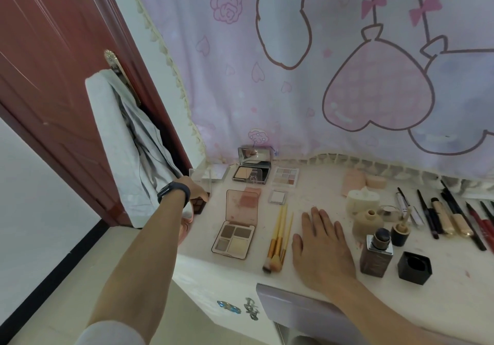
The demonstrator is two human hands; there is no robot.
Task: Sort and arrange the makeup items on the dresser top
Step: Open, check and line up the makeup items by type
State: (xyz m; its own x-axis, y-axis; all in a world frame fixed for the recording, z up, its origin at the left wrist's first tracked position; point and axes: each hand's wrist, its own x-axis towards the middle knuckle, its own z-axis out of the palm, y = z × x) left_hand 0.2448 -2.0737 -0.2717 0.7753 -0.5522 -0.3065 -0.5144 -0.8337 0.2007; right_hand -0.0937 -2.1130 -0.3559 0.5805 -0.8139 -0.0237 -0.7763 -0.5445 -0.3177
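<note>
Where to pinch, and how gently

As my left hand [196, 188] sits on the dark palette [200, 205] at the left edge of the dresser [315, 184], I cannot tell if it grips. Likely light, stiff, powders fragile: pinch its sides, level. Right hand [318, 240] lies flat, lower centre.

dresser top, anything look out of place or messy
The dark foundation bottle stands uncapped, its black cap sitting apart beside it, open side up. Pinkish smears mark the dresser top near that cap.
</note>
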